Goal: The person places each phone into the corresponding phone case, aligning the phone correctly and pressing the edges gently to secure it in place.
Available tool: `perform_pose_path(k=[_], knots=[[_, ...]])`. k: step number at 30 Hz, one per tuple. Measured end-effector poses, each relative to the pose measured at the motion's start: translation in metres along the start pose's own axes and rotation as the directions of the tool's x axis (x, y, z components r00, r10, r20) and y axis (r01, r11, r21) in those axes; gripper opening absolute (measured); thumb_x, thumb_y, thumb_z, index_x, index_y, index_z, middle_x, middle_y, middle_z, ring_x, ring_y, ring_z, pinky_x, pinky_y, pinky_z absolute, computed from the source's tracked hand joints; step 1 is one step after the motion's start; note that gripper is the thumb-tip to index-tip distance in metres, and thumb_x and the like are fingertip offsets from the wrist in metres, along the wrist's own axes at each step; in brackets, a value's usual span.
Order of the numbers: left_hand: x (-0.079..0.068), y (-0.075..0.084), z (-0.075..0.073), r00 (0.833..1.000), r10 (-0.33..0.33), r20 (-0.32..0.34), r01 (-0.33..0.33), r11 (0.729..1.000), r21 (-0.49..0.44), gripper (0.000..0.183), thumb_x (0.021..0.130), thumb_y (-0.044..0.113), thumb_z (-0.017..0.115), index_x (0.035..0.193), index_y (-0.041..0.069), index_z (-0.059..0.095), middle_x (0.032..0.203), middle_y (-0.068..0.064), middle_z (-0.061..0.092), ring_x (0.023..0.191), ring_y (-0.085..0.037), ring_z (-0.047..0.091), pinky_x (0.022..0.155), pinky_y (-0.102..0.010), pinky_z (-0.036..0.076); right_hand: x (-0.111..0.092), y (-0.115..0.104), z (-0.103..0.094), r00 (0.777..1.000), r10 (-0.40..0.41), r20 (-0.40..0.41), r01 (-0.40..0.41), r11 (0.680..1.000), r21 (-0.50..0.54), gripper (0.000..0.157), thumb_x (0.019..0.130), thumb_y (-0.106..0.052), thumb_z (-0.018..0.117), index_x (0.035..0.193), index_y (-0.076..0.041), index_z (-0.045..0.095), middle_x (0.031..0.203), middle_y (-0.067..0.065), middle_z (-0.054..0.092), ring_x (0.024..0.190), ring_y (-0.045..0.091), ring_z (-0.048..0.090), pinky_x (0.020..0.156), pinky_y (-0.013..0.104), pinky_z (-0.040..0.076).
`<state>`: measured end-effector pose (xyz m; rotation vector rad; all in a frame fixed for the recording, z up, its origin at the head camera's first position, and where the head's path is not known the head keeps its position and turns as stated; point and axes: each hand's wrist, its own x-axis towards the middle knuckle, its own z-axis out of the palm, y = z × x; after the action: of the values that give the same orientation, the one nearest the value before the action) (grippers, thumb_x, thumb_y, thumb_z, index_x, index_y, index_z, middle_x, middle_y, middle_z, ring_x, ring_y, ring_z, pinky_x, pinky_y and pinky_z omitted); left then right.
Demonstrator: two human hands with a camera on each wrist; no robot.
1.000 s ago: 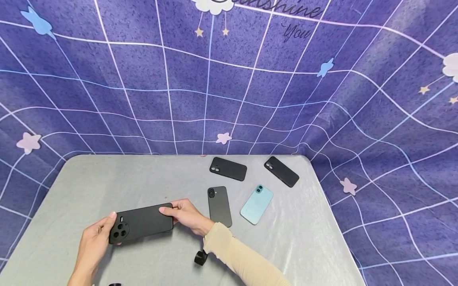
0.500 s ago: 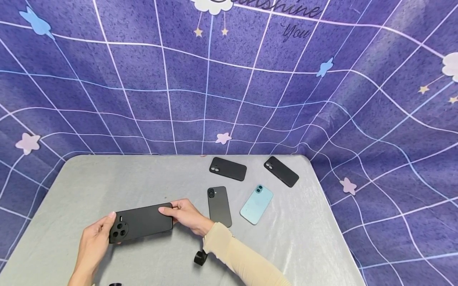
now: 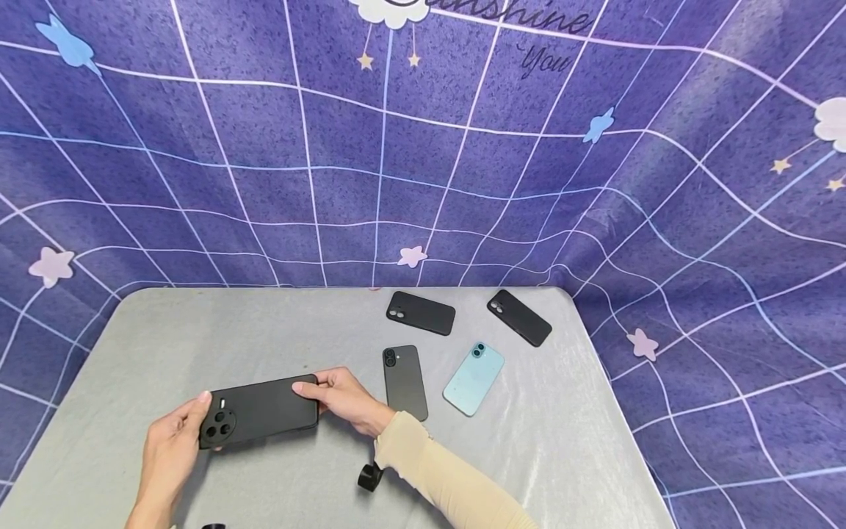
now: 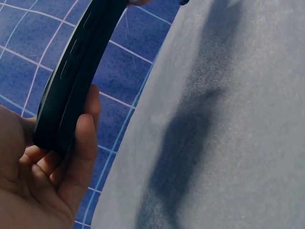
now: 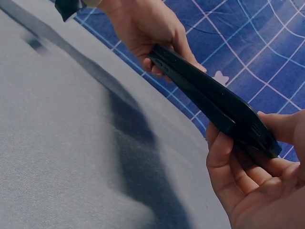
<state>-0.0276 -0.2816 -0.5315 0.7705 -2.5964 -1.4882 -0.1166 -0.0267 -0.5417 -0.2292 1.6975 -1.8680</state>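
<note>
Both hands hold a black phone case (image 3: 274, 406) above the table, its back facing up and its round camera ring at the left end. My left hand (image 3: 165, 455) grips the camera end, thumb on top. With thumb above and fingers below, my right hand (image 3: 346, 400) pinches the opposite end. In the left wrist view the edge of the case (image 4: 71, 71) shows raised buttons, with a second dark layer along it. That layer, seemingly a phone, sits beneath the case (image 5: 209, 90) at a slight angle near the right fingers in the right wrist view.
To the right lie a dark grey phone (image 3: 406, 383) and a light blue phone (image 3: 474, 378). Behind them are two black cases, one left (image 3: 421, 314) and one right (image 3: 520, 317). A grey cloth covers the table (image 3: 264, 316); a purple curtain (image 3: 344, 184) hangs behind.
Hardly anything differs. The left hand and the camera end of the case have shifted very slightly left; both hands keep their grip.
</note>
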Motion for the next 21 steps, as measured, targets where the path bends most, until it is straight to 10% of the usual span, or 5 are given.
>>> perform_pose_path(k=[21], knots=[[-0.0018,0.0025,-0.0002,0.999,-0.026,0.028,0.03,0.992,-0.12,0.059,0.109,0.056,0.055,0.115,0.002,0.076,0.067,-0.002,0.075,0.058,-0.024,0.07,0.065,-0.018,0.048,-0.0022,-0.0024,-0.0045,0.999,-0.008,0.053,0.002,0.994,0.109,0.043,0.109,-0.027,0.065,0.116,0.014,0.074,0.085,-0.003,0.077,0.067,0.002,0.07,0.066,0.017,0.058]])
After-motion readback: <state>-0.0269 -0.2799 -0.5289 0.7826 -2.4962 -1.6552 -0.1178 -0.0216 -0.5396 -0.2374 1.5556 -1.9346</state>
